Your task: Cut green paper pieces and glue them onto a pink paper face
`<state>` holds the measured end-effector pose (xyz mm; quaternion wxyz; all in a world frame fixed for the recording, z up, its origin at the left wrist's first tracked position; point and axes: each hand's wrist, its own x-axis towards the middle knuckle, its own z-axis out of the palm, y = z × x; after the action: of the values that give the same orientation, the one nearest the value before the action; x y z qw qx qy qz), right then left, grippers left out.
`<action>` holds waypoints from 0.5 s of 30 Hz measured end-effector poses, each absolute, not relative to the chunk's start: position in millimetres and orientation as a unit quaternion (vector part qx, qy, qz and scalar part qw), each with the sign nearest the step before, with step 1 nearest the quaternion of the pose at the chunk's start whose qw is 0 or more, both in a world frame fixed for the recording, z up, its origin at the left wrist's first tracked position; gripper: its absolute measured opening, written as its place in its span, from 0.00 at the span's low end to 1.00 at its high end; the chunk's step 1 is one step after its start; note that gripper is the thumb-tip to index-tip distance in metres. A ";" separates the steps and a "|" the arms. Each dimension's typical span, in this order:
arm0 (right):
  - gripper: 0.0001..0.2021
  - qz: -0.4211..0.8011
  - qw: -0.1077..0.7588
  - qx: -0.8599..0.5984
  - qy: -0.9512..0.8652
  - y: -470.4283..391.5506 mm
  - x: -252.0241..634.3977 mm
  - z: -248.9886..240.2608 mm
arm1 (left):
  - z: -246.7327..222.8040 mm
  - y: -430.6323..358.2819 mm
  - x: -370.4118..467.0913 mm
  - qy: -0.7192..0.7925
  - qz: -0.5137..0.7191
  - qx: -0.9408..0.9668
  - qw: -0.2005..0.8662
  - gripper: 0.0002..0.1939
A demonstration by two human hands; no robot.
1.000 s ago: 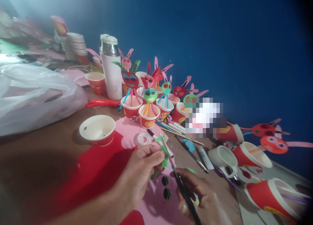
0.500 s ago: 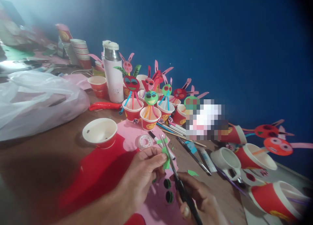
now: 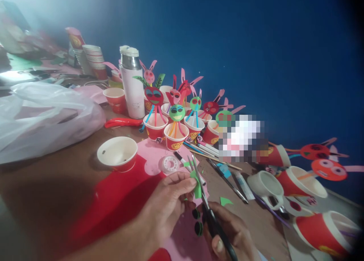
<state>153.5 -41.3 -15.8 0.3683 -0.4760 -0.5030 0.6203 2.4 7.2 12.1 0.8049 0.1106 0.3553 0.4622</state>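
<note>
My left hand [image 3: 173, 200] pinches a small piece of green paper [image 3: 197, 189] between thumb and fingers. My right hand [image 3: 227, 230] grips black-handled scissors [image 3: 216, 227], whose blades point up and away, a little apart, against the green paper's right edge. Below the paper, two black and green round cutouts [image 3: 198, 228] lie on pink paper [image 3: 184, 238], partly hidden by my hands. Just beyond my left hand are a white tape roll [image 3: 170, 164] and a marker [image 3: 182, 160]. A green scrap [image 3: 226, 201] rests to the right of the scissors.
Paper cups with paper-faced figures [image 3: 176, 136] stand in a group before the blue wall. A white cup [image 3: 118, 153], a thermos [image 3: 132, 86] and a plastic bag [image 3: 51, 117] are on the left. A mug [image 3: 265, 189] and tipped red cups [image 3: 321, 230] line the right side.
The scissor blades have parted slightly at the tips, and the green paper is still in my left hand. The whole view has shifted a little.
</note>
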 end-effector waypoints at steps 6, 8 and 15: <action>0.27 0.613 0.377 -0.493 -0.489 -43.4 148.6 -13.8 | 10.5 7.7 2.7 0.350 0.458 0.113 0.809 0.08; 0.28 0.615 0.376 -0.495 -0.485 -43.7 148.1 -13.5 | 9.9 7.5 3.1 0.351 0.458 0.108 0.809 0.07; 0.27 0.616 0.386 -0.499 -0.471 -45.6 150.9 -19.3 | 8.1 8.4 3.0 0.351 0.457 0.106 0.811 0.07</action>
<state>150.9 -45.6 -19.3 0.3861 -0.4991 -0.4712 0.6162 3.0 8.4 8.1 0.8106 0.1057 0.3506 0.4570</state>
